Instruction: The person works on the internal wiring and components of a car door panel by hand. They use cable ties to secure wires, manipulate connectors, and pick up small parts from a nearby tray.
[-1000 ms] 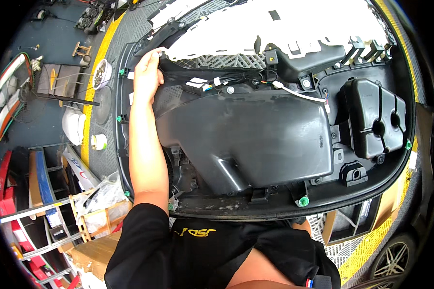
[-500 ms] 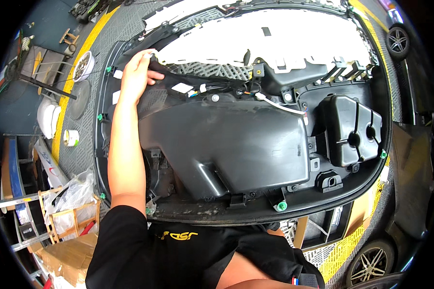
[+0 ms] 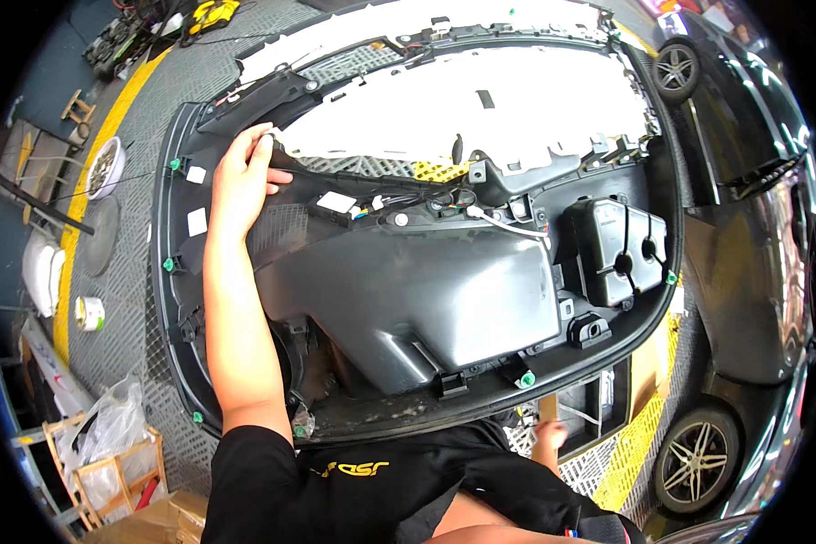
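Note:
A large black car door panel (image 3: 408,281) lies back side up before me, with white padding (image 3: 408,104) across its far part. My left hand (image 3: 247,168) is closed round a black edge of it, by the padding's left corner, with the fingers curled over. Just to the right of that hand run a dark cable bundle (image 3: 394,201) and a white-sleeved wire (image 3: 508,222). Beyond the panel's near right edge, low beside my body, hangs my right hand (image 3: 548,439). It is small and blurred there, its fingers unclear.
Green clips (image 3: 526,379) stick up along the panel's rim. A dark car with a spoked wheel (image 3: 696,460) stands at the right. On the left are a white bowl (image 3: 106,168), a can (image 3: 89,314) and a wooden frame with a plastic bag (image 3: 109,435).
My view has shifted, so the panel sits lower and further left. My right hand has come into sight beyond the near edge. The left hand keeps its place on the panel.

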Tool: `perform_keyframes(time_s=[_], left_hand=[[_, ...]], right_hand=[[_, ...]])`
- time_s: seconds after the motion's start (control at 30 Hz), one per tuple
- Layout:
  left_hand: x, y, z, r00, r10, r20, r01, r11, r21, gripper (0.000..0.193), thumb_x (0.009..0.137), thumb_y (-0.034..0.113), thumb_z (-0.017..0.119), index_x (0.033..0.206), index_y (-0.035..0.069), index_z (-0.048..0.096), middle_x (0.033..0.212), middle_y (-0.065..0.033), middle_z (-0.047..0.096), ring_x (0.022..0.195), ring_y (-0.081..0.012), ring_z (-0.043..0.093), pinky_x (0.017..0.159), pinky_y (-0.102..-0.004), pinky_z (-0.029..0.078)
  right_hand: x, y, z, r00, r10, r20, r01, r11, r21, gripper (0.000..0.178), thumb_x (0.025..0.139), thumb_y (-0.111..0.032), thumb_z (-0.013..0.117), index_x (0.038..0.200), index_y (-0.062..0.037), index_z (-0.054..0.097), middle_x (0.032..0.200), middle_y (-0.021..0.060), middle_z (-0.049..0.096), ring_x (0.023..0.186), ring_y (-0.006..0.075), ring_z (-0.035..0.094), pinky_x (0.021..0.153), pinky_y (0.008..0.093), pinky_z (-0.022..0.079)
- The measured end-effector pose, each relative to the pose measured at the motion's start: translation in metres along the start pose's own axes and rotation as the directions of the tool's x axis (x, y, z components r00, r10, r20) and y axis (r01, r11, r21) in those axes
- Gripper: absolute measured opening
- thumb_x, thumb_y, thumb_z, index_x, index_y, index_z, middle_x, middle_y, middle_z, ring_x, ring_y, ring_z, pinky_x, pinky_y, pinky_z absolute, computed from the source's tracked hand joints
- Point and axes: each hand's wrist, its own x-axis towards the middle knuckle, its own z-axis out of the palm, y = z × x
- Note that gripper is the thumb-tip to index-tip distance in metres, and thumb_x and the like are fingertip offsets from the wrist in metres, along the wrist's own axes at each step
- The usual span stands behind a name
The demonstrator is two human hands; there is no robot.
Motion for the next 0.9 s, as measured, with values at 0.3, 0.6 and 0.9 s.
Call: perform_keyframes(time_s=[0.3,0.6,0.9], left_hand=[[0.014,-0.004,-0.011,0.992,0.101,0.070,-0.095,0.992,-0.081,0.042,0.109,0.031,0.059,0.144,0.007,0.061,0.125,-0.0085,0.073,0.071,-0.0113,0.071,0.060,-0.0252,0.049],[0.018,-0.006,-0.019,0.966,0.158,0.206,-0.105,0.963,-0.247,0.037,0.109,0.016,0.052,0.144,0.010,0.061,0.119,-0.0045,0.070,0.064,-0.0074,0.061,0.058,-0.0242,0.045],[0.019,0.007,-0.019,0.971,0.060,0.230,-0.014,0.980,-0.197,0.038,0.108,0.009,0.051,0.145,0.006,0.059,0.125,-0.0092,0.069,0.064,-0.0088,0.057,0.064,-0.0270,0.050]], right_hand=[[-0.185,-0.489,-0.256,0.519,-0.731,-0.443,0.456,-0.201,0.867,0.025,0.109,-0.021,0.063,0.124,-0.0010,0.060,0.115,0.0150,0.074,0.091,0.0144,0.064,0.080,0.0262,0.054],[-0.459,-0.719,-0.137,-0.411,-0.901,0.141,0.451,-0.067,0.890,0.021,0.105,-0.018,0.069,0.113,0.0016,0.068,0.111,0.0101,0.072,0.100,0.0204,0.076,0.090,0.0322,0.062],[-0.471,-0.754,-0.079,-0.512,-0.790,0.337,0.421,0.112,0.900,0.022,0.103,-0.019,0.072,0.111,0.0010,0.069,0.106,0.0079,0.073,0.095,0.0172,0.077,0.084,0.0288,0.063]])
